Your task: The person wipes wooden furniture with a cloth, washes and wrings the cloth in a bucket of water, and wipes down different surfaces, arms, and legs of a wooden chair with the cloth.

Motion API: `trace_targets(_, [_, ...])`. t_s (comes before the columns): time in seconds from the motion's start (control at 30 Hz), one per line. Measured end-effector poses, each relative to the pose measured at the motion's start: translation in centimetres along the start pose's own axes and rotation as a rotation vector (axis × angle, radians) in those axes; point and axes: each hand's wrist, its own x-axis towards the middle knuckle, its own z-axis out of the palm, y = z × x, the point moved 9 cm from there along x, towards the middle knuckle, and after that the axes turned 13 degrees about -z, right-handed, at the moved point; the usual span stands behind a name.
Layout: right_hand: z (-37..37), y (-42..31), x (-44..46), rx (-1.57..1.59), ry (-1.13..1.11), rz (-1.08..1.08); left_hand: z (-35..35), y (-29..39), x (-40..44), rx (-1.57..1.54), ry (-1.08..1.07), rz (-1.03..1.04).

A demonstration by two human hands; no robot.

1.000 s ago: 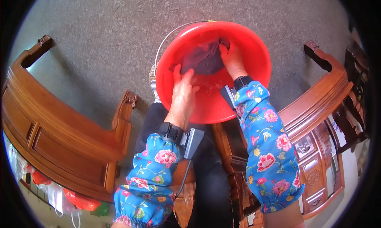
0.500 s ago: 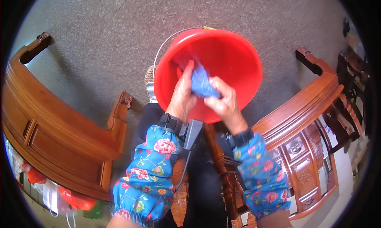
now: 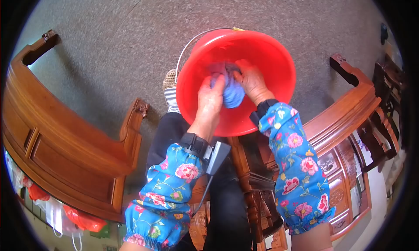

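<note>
Since half a second ago, my right hand (image 3: 253, 83) has moved deeper into the red bucket (image 3: 286, 72). It and my left hand (image 3: 210, 99) are curled around the bunched blue cloth (image 3: 234, 96) inside, hiding part of it. Wooden furniture (image 3: 74, 133) flanks me; the bucket's handle (image 3: 180, 54) stands beside my left shoe (image 3: 170, 79).

Smth plstc bucket (image 3: 274, 78), cloth rag (image 3: 234, 96)

Cloth (image 3: 234, 96): blue part now showing near frame centre; looked all dark 1.0 s ago.
Right hand (image 3: 254, 81): higher in frame than 0.5 s ago.
Left hand (image 3: 211, 99): slightly farther right in frame.
</note>
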Motion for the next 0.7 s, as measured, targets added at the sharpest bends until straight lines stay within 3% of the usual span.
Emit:
trace_targets(0.07, [0.5,3.0,0.6,0.008,0.02,-0.035,0.6,0.2,-0.9,0.104,-0.008,-0.025])
trace_targets(0.13, [-0.3,6.0,0.5,0.033,0.103,0.237,0.2,0.7,-1.1,0.118,0.05,-0.029])
trace_targets(0.23, [-0.8,4.4,0.2,0.199,0.277,0.324,-0.3,0.1,-1.1,0.16,0.073,-0.088])
trace_targets(0.3, [0.5,3.7,0.4,0.041,0.286,0.214,0.3,0.4,-1.0,0.188,0.033,-0.121])
trace_targets(0.4, [5.2,2.8,0.5,0.033,-0.113,0.087,0.6,-0.1,-1.2,0.17,-0.019,-0.194])
trace_targets(0.5, [3.8,3.6,0.2,0.258,0.069,0.258,0.5,-0.4,-0.7,0.163,-0.092,-0.195])
trace_targets(0.57, [-0.5,-2.1,-0.3,0.431,0.106,0.131,1.1,-0.7,-0.6,0.105,-0.146,-0.212])
trace_targets(0.6, [-1.6,-4.4,-1.1,0.561,-0.092,0.215,1.3,-0.4,-0.5,0.023,-0.166,-0.169])
trace_targets(0.67, [-4.8,-8.2,-2.9,0.685,0.157,0.08,2.0,-0.9,0.8,-0.132,-0.248,-0.228])
trace_targets(0.7, [-5.9,-9.8,-3.4,0.799,0.13,0.083,2.5,-1.0,1.1,-0.283,-0.325,-0.285])
